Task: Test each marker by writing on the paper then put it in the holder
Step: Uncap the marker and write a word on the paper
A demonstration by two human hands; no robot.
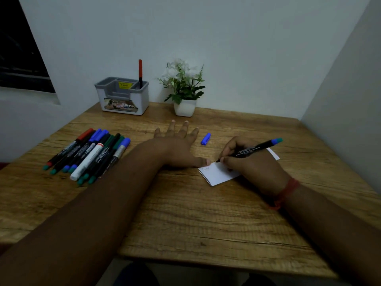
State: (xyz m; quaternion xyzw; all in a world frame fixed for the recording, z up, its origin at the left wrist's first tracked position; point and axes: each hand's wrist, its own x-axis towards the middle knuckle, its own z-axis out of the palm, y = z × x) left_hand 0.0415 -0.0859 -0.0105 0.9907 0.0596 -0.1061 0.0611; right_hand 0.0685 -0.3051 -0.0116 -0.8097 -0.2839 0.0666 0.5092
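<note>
My right hand (252,166) grips a black marker with a blue end (250,150), its tip touching a small white paper (216,175) that carries some writing. My left hand (179,145) lies flat on the wooden table (185,213), fingers spread, thumb pressing the paper's left corner. The marker's blue cap (205,138) lies loose just beyond the two hands. Several capped markers (90,153) in red, blue, green and white lie bunched at the left. A grey and white holder (123,98) at the back holds one red marker (140,73) upright.
A white pot with a green and white plant (183,93) stands right of the holder against the back wall. Walls close the table at the back and right. A dark window is at the upper left.
</note>
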